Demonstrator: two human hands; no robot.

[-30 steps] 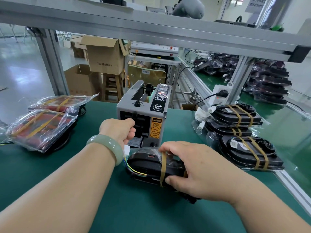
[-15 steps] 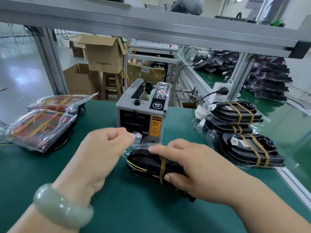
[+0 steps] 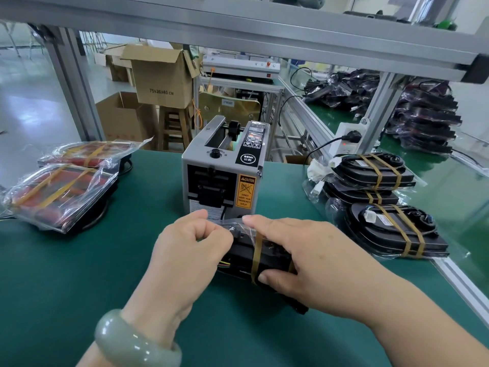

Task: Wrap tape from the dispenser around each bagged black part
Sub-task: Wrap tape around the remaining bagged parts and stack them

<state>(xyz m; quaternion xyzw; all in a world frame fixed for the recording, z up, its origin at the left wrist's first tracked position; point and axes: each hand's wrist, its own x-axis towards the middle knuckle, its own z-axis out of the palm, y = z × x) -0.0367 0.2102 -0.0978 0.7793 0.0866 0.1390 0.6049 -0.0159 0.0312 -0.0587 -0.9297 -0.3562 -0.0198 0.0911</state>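
Factory assembly line, packing station. Green-matted workbench (image 3: 79, 260) under an aluminium profile frame (image 3: 238, 30). Electric tape dispenser (image 3: 225, 176) with caution label at centre. Taped, bagged black parts (image 3: 375, 178) stacked near right, with more heaped on the far-right bench (image 3: 330, 115). Cardboard cartons (image 3: 158, 75) beyond the bench, far left. Power strip (image 3: 346, 139) against a frame post.

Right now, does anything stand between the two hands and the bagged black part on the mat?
Nothing visible does. The right hand grips the bagged black part, and the left hand pinches the bag's plastic at its left end. The tape dispenser stands behind them.
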